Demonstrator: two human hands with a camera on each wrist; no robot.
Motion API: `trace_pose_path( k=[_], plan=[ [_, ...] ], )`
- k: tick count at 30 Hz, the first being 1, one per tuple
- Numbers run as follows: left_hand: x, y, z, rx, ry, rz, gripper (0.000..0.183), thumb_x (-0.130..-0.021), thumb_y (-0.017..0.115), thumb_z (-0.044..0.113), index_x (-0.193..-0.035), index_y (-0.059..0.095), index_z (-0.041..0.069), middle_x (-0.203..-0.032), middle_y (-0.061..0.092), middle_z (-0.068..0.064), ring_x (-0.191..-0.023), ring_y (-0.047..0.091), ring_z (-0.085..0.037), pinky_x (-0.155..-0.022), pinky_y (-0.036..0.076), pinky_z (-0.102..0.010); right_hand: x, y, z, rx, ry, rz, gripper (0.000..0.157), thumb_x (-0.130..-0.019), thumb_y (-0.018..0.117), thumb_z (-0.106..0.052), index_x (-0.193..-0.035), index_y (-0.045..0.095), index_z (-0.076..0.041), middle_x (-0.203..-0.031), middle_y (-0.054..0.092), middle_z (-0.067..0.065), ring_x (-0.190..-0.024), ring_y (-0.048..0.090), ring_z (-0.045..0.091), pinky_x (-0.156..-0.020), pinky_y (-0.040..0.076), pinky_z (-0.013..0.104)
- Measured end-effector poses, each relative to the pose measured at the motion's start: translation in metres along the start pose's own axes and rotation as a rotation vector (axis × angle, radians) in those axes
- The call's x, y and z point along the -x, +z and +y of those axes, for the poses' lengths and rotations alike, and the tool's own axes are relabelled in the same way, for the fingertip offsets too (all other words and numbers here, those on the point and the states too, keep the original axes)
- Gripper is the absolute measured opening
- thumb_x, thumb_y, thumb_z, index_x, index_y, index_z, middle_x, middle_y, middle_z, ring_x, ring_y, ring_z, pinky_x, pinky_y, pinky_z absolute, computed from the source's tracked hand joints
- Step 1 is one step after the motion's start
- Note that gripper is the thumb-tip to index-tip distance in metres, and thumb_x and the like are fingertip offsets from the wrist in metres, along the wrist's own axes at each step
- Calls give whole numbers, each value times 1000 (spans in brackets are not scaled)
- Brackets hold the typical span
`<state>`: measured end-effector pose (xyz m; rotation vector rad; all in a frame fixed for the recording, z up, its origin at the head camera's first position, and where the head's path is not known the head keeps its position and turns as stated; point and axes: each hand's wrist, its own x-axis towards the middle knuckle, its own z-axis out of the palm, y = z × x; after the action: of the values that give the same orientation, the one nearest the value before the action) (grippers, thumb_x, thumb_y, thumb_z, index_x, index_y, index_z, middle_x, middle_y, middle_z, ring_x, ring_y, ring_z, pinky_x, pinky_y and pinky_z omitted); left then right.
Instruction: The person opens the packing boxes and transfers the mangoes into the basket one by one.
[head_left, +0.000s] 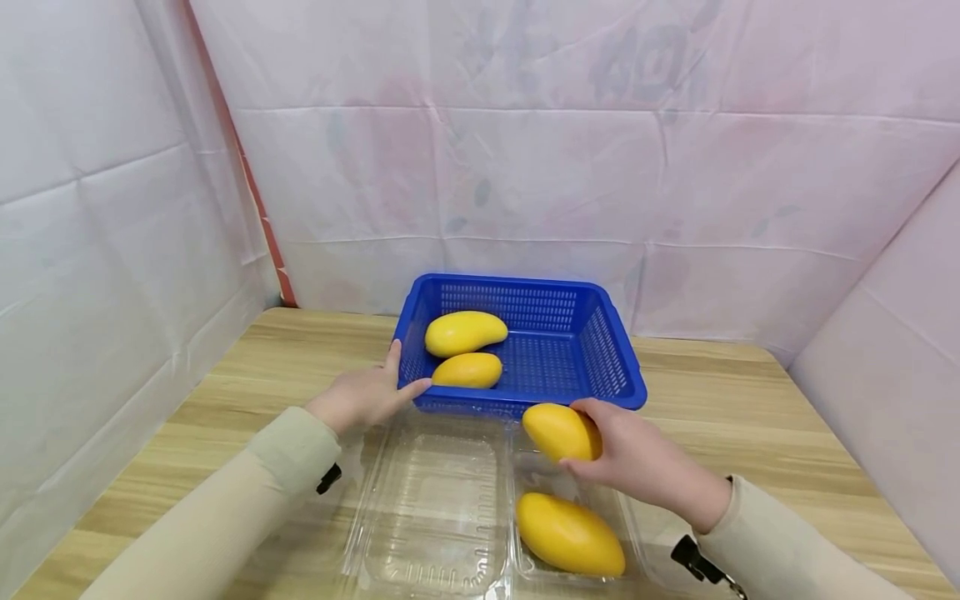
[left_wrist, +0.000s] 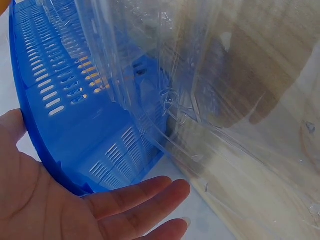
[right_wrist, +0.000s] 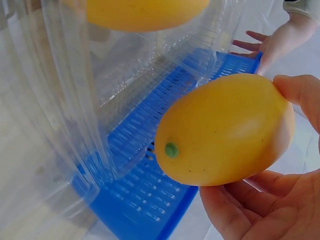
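A glossy blue plastic basket (head_left: 615, 367) with slotted walls sits on a matt, wood-grain desk (head_left: 750, 400) beside a clear, shiny plastic tray (head_left: 435, 508); the mangoes (head_left: 561, 432) look smooth and waxy.

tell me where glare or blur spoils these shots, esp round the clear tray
Head view: even soft light, sharp, faint sheen on the clear tray. Left wrist view: tray plastic streaks and warps the table behind it; the blue basket stays readable. Right wrist view: held mango sharp; the tray is hazy and smeared.
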<state>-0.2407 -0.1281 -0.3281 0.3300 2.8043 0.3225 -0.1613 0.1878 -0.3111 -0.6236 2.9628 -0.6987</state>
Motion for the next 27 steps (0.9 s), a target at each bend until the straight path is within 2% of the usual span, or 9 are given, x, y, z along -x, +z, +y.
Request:
trace_pose_path(
  k=[6,11,18,27],
  plan=[
    [-1,0,-1,2,2,0,97,-70,16,74,-134,-9,4,-124,41,-18,-98,51,-28,-75,41,-41,-1,-7,-1,27,-27,40,56,-64,70,-38,-105,50,-6,-84,53,-2,-62,46,5,-54,41,20],
    [0,-1,-1,-1,3,1,101,-66,13,76,-134,-9,4,-122,43,-17,-92,54,-26,-69,43,-39,-2,-13,-1,52,-43,60,59,-64,68,-43,-106,49,-5,-85,53,-2,-62,46,5,-54,41,21],
    [-2,0,-1,-5,-1,2,102,-65,12,77,-134,-9,6,-123,42,-16,-90,55,-25,-65,44,-37,-5,-20,-1,73,-62,92,56,-65,69,-38,-106,49,-5,-86,54,0,-62,46,6,-55,41,23],
    [-2,2,0,-6,-14,-2,100,-66,12,77,-134,-10,7,-124,41,-15,-99,51,-27,-76,41,-40,-12,-29,2,89,-73,115,57,-66,69,-38,-106,48,-3,-86,54,1,-62,46,8,-55,41,23]
  ],
)
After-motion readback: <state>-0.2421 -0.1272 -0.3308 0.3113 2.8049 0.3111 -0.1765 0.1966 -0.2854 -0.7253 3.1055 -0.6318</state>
